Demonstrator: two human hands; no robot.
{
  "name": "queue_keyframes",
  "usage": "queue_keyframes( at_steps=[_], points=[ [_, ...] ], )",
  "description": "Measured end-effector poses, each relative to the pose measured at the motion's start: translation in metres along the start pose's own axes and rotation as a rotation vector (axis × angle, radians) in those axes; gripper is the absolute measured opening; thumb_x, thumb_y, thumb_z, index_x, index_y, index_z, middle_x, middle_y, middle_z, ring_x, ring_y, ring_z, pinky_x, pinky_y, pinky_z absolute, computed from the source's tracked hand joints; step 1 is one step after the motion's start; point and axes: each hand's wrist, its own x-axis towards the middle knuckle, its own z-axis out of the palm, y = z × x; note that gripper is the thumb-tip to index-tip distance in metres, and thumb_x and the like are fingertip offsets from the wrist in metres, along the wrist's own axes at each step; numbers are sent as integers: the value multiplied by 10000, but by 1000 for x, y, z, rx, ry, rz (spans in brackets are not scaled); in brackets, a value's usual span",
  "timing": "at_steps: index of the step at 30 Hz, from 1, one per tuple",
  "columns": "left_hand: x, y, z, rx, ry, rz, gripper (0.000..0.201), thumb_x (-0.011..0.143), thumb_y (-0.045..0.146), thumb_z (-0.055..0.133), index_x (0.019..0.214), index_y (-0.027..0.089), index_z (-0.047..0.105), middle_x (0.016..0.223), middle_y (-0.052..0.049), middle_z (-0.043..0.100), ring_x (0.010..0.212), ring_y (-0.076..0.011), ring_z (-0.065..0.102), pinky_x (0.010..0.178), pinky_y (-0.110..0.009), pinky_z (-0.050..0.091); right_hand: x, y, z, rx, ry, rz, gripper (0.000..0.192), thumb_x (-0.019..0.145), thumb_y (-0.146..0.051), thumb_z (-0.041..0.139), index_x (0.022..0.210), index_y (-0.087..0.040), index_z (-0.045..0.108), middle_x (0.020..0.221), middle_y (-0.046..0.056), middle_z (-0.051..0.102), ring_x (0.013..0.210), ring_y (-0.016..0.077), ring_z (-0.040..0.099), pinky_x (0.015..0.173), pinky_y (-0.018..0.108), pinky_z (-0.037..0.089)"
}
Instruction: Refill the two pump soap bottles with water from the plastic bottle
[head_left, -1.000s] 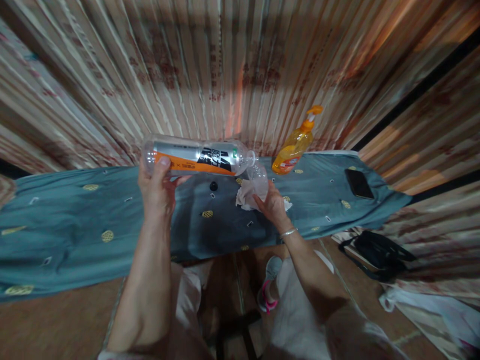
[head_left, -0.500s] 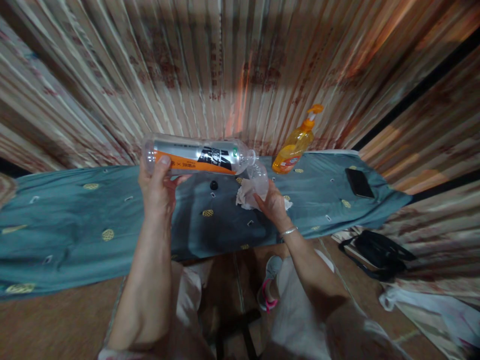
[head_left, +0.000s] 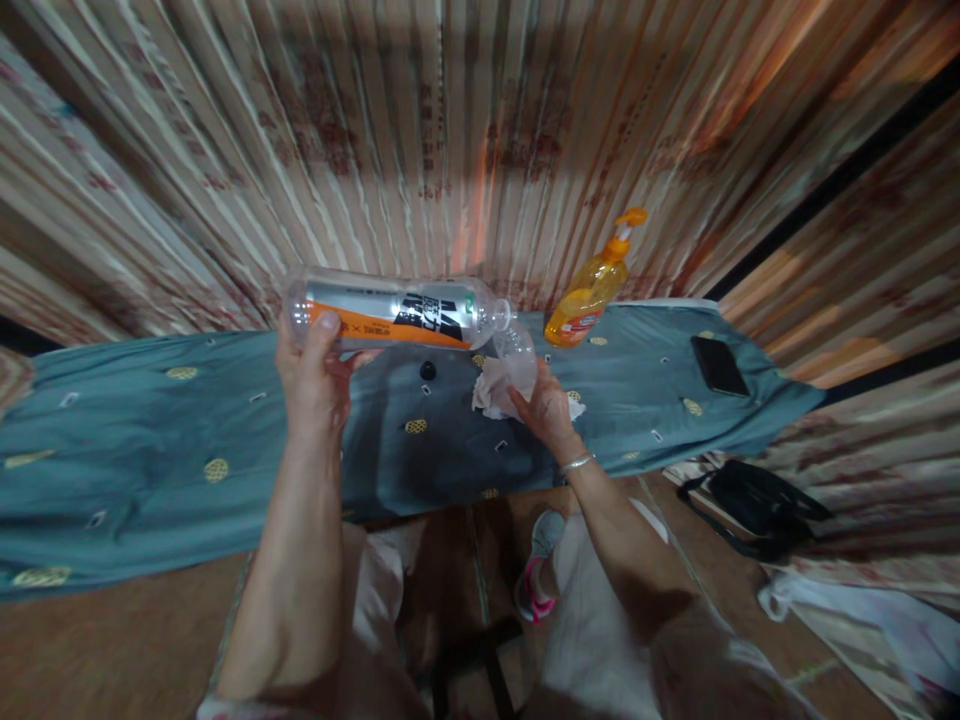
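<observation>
Seen from above at a tabletop (head_left: pixel 150 440) draped in blue-grey cloth with small gold medallions, set against a wall of striped beige-and-brown curtain (head_left: pixel 480 130). Held level above the cloth in the clenched left hand (head_left: pixel 311 375): a clear plastic bottle with a silver, orange and black label (head_left: pixel 390 313), gripped near its base, open neck pointing right. Met at that neck by a small clear plastic cup (head_left: pixel 517 358), grasped from below in the right hand (head_left: pixel 547 410), together with a crumpled white tissue (head_left: pixel 491 388). Standing behind, at the tabletop's far edge: an orange pump-top soap bottle (head_left: pixel 589 290). Lying flat near the right end: a black phone (head_left: pixel 718 366). Resting just below the bottle: a small black cap (head_left: pixel 427 371).
</observation>
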Motion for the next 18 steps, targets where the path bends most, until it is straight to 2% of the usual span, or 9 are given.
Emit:
queue_keyframes(
  at_steps=[7,13,15,18],
  points=[
    [1,-1,-3,29,-36,6,518,620,437,839,1080,301,643,1005,6,715,913,-240,747,681,-395,681,0,1,0,-6,9,-19,780,961,-668,363,1388,-22,460,1167,280,687,1063,337,690,922,480,568],
    [1,0,-3,22,-20,15,536,602,441,849,1082,295,660,1030,-7,719,975,-275,742,724,-446,680,1,0,0,11,15,-19,774,961,-665,371,1392,-28,455,1182,285,685,1067,331,689,937,474,563],
    [2,-1,-5,41,-39,17,526,627,456,842,1109,333,669,1084,-9,730,1016,-296,740,723,-451,680,1,0,0,15,2,-11,767,961,-652,392,1399,-26,446,1177,286,685,1064,334,687,932,482,564],
    [4,-4,-12,90,-116,28,453,692,471,802,1125,449,672,1173,30,736,1085,-324,729,693,-468,684,1,0,0,7,-25,1,761,959,-630,424,1401,-11,441,1173,292,680,1053,339,687,923,488,564]
  ],
)
